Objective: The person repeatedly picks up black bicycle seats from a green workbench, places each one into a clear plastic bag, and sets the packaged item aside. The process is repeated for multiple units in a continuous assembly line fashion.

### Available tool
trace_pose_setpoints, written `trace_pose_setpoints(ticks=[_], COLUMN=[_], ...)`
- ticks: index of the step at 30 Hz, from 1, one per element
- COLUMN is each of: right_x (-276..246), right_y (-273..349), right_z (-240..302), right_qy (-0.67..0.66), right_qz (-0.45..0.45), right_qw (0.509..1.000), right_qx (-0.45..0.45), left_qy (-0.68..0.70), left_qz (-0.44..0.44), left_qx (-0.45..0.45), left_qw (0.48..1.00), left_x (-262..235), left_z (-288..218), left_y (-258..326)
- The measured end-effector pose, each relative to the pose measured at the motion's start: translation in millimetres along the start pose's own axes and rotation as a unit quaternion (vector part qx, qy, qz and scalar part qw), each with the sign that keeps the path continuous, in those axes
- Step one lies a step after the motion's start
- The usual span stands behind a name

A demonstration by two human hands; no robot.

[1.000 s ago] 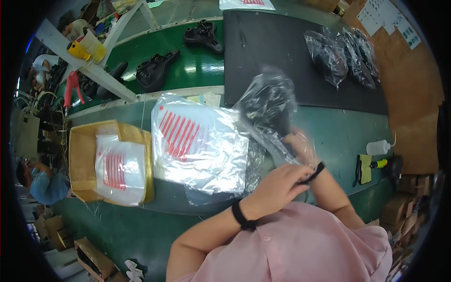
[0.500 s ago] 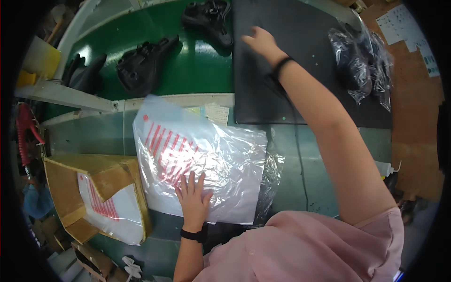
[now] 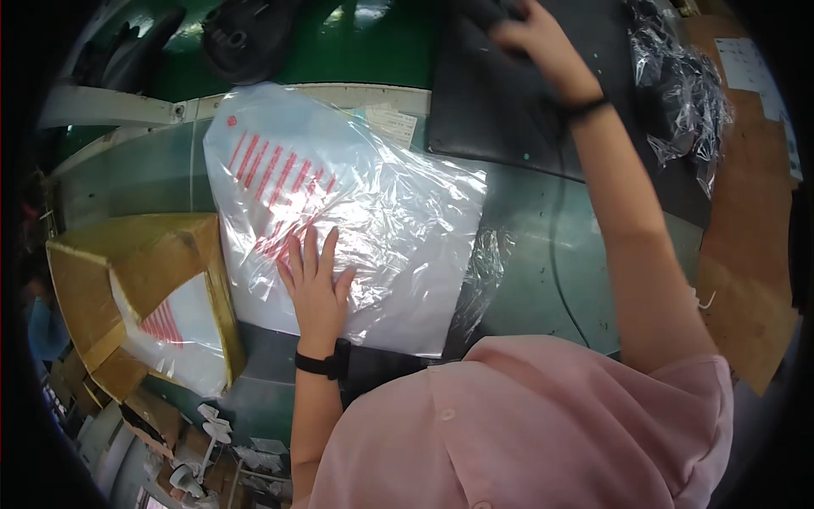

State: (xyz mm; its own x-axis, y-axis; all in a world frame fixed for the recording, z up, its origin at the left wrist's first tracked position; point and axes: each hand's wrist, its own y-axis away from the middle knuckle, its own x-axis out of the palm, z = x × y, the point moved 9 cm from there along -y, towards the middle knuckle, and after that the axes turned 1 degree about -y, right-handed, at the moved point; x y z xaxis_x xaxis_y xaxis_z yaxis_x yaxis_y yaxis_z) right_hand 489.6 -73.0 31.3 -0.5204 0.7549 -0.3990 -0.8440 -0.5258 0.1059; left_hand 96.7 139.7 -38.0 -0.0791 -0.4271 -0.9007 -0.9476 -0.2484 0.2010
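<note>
The left hand (image 3: pixel 315 284) lies flat, fingers spread, pinning the top clear bag (image 3: pixel 356 204) of a stack on the bench (image 3: pixel 526 254). The right hand (image 3: pixel 532 34) reaches to a dark part (image 3: pixel 492 10) on the black mat (image 3: pixel 509 110); whether it grips is hidden. The slick bag could slide or crumple under uneven pressure. One carton (image 3: pixel 127 280) of bags sits left, two black parts (image 3: pixel 246 30) on the conveyor, one heap of bagged parts (image 3: pixel 678 85) far right.

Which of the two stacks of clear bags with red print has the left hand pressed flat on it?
The stack on the green table, under the left hand; the other stack lies untouched in the cardboard box.
</note>
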Motion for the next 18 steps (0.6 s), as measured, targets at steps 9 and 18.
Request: trace_pose_setpoints(ticks=[9, 18], right_x=[-6.1, 91.9], right_y=[380.7, 436.2], right_z=[-38.2, -103.1], right_qy=[0.232, -0.455], right_qz=[-0.218, -0.062], right_qw=[0.943, 0.828], right_qx=[0.099, 0.322], left_qy=[-0.027, 0.329], left_qz=[-0.074, 0.075], left_qx=[0.084, -0.041], left_qw=[0.993, 0.940], left_x=[5.3, 43.6], left_z=[-80.5, -75.7], left_y=[29.6, 34.2])
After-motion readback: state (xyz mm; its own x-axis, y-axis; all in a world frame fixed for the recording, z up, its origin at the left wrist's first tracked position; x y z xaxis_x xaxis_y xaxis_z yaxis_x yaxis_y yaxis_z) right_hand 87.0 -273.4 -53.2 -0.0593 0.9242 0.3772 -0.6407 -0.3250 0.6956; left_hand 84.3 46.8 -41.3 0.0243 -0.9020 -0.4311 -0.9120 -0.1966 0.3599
